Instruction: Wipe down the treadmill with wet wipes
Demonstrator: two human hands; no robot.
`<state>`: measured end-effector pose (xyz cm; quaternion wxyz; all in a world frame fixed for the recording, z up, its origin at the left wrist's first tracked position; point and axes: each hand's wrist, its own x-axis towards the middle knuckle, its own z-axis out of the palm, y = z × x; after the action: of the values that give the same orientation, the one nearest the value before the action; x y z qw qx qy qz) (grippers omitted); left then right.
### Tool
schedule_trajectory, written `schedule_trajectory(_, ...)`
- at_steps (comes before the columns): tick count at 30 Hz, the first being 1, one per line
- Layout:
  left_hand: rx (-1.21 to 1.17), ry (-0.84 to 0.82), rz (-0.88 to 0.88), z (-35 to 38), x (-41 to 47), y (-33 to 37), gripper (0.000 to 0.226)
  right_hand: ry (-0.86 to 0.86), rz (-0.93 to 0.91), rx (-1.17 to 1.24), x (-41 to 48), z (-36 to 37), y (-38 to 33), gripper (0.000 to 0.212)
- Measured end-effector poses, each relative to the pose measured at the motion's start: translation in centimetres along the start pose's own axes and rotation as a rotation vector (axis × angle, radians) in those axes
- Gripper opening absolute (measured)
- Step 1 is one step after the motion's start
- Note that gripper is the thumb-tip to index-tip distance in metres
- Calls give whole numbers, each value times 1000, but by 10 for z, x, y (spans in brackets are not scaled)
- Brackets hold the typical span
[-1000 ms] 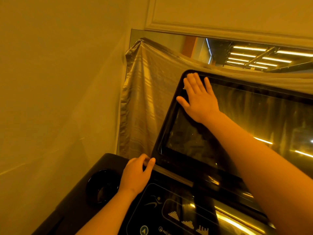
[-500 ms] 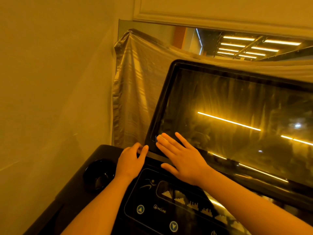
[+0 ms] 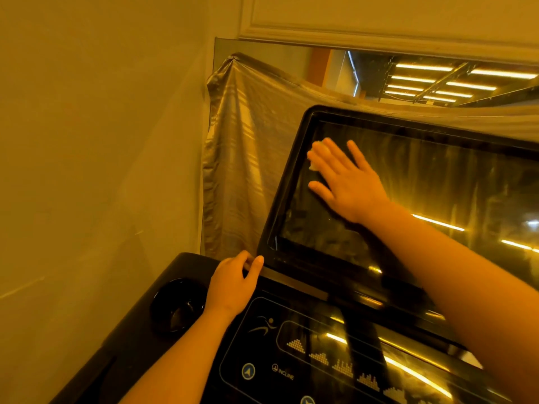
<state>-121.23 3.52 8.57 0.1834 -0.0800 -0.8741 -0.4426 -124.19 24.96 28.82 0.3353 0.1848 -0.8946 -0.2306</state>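
Against the corner wall [image 3: 96, 170], where a shiny plastic sheet [image 3: 242, 158] hangs behind it, stands the treadmill [image 3: 145, 325], seen here only as its console. Its big dark screen [image 3: 437, 182] tilts up toward the wearer, glossy and streaked. Below it lies the control panel [image 3: 306, 354] with printed arrows and an incline label, and to the left a round cup holder [image 3: 178, 307].

On the screen's upper left part the right hand [image 3: 347, 182] lies flat, fingers spread, palm pressing a wet wipe [image 3: 316, 156] to the glass. Only a pale crumpled corner of the wipe shows past the fingertips; the rest is hidden under the hand. The left hand [image 3: 233, 284] rests at the console's left edge, fingers curled loosely over the seam just below the screen's lower corner, grasping nothing separate and seemingly bracing.

Risks, as I judge them: the wipe is pinned only by a flat palm, not gripped, so a fast stroke could let it bunch up or slide out, leaving bare skin to smear the glass. Heavy pressure high on the tilted screen may flex or rock it, which the bracing hand probably guards against. Excess moisture could run down into the seam or onto the panel. The right forearm hangs over the panel, so a low sweep might touch the controls; whether the machine is powered I cannot tell.
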Motion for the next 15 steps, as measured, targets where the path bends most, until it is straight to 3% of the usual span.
schedule_trajectory(11,0,5,7,0,-1,0,41,13,299,53,29,-9,37,68)
schedule_trajectory(15,12,8,14,0,-1,1,41,-21,264,105,-2,-10,21,69)
